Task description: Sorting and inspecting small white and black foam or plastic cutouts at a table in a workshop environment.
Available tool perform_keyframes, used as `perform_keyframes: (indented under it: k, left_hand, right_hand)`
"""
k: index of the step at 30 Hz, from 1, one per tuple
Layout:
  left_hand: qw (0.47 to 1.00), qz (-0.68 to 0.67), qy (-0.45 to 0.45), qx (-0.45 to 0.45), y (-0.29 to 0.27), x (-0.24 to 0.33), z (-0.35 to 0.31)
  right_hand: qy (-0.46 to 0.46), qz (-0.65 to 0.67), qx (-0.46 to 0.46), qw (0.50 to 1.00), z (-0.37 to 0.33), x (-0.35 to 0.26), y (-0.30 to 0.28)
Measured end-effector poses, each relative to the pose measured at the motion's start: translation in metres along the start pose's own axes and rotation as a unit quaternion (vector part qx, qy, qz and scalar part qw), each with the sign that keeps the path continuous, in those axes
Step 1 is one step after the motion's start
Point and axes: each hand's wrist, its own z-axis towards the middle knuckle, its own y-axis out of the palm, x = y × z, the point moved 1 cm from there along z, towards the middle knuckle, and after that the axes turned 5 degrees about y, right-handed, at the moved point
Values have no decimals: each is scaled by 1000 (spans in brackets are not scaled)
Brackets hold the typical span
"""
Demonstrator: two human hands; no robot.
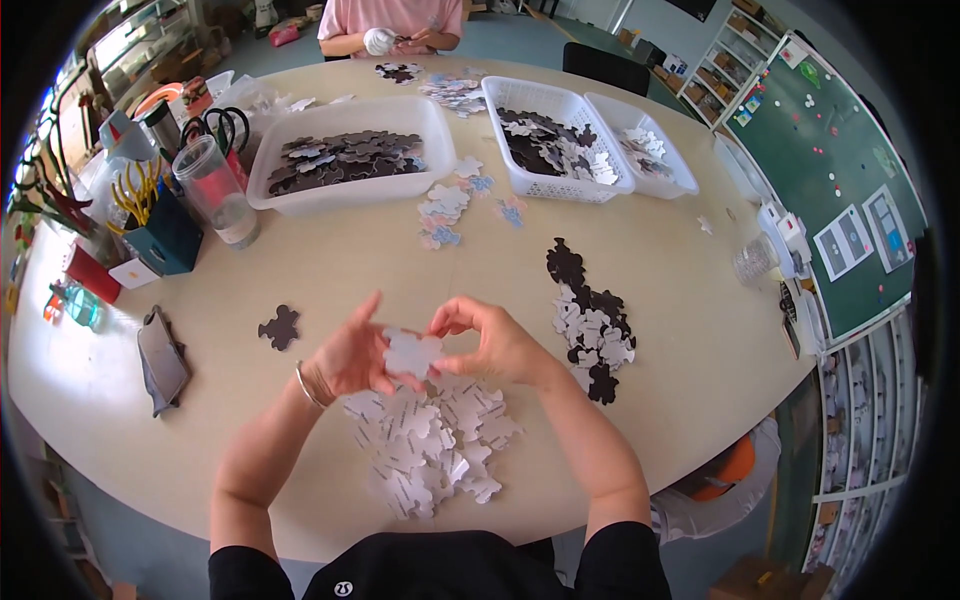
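A white, wavy-edged flat cutout (412,352) is between my hands above the table. My right hand (492,343) pinches its right edge with thumb and fingers. At its left edge is my left hand (350,355), open with the fingers spread; whether they touch the cutout I cannot tell. Just below both hands lies a loose heap of white cutouts (430,450) with faint printing. To the right of my right hand is a pile of mixed black and white cutouts (597,325). A single dark cutout (280,327) lies left of my left hand.
Cutouts fill a white tub (437,150), a white basket (560,190) and a smaller tray (685,185) farther back. A clear cup (205,170), a dark pen holder (165,240) and a grey pouch (165,360) stand left. Across the table sits a person (390,20) handling something small.
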Motion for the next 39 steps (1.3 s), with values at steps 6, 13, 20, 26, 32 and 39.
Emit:
perform_keyframes:
  k: [6, 13, 20, 26, 32, 39]
  left_hand:
    - [992, 124, 28, -10, 16, -41, -5]
    - [994, 70, 69, -52, 37, -70, -20]
    - [989, -95, 76, -89, 30, -78, -23]
    - [988, -109, 98, -46, 25, -80, -24]
    - [985, -94, 144, -6, 14, -81, -23]
    - [987, 3, 127, 93, 10, -84, -21]
  right_hand:
    - [144, -130, 187, 963, 5, 29, -72]
    - [332, -454, 348, 750, -6, 81, -156]
    - [120, -452, 429, 773, -15, 71, -119]
    - [75, 57, 348, 933, -27, 36, -69]
    - [69, 307, 231, 920, -55, 19, 5]
    - [98, 284, 208, 931, -67, -1, 38]
